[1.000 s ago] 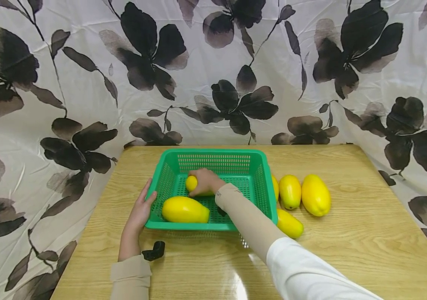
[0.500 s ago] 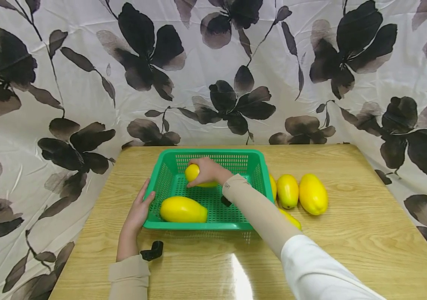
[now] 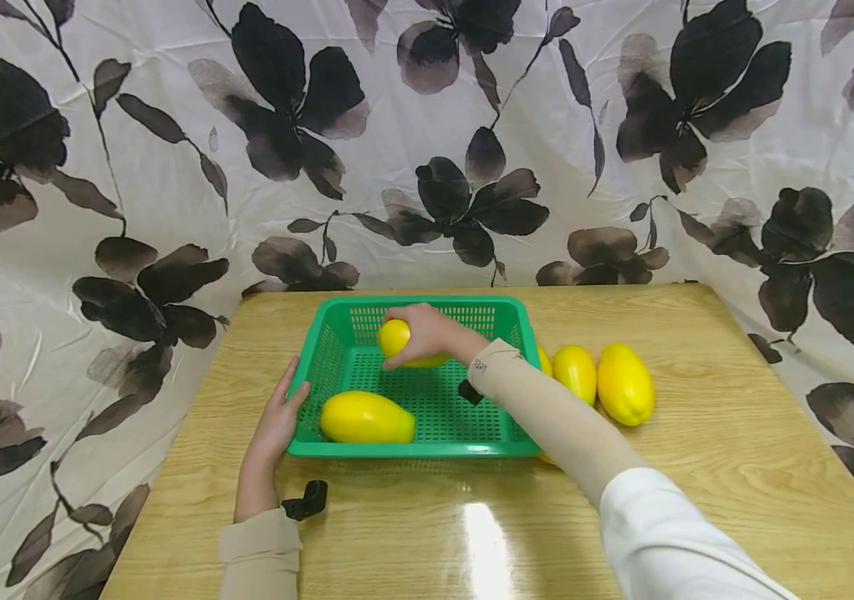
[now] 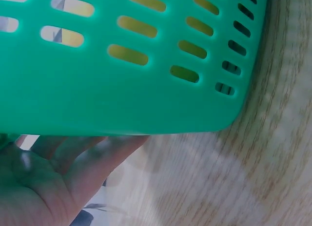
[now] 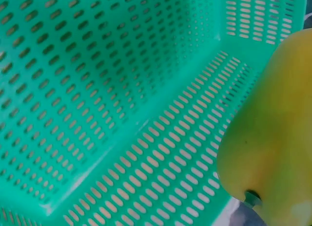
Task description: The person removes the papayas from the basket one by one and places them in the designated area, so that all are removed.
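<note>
My right hand (image 3: pixel 427 329) grips a yellow papaya (image 3: pixel 394 337) above the floor of the green plastic basket (image 3: pixel 427 451). The right wrist view shows this papaya (image 5: pixel 273 138) large at the right, its skin yellow-green with a small dark stem end; the fingers are out of that view. A second papaya (image 3: pixel 367 417) lies in the basket's front left corner, green at its narrow end. At the basket's left side, my left hand (image 3: pixel 280 421) rests against the rim, fingers straight. In the left wrist view, its fingertips pass behind the edge of the basket wall (image 4: pixel 122 99).
To the right of the basket, several more papayas (image 3: pixel 625 383) lie on the wooden table (image 3: pixel 382 533), partly hidden by the right arm and the basket. A floral curtain (image 3: pixel 427 125) hangs behind the table and along its sides.
My right hand has lifted the papaya from the basket floor, moving first away from me and then slightly right. The left hand keeps its place at the rim.
</note>
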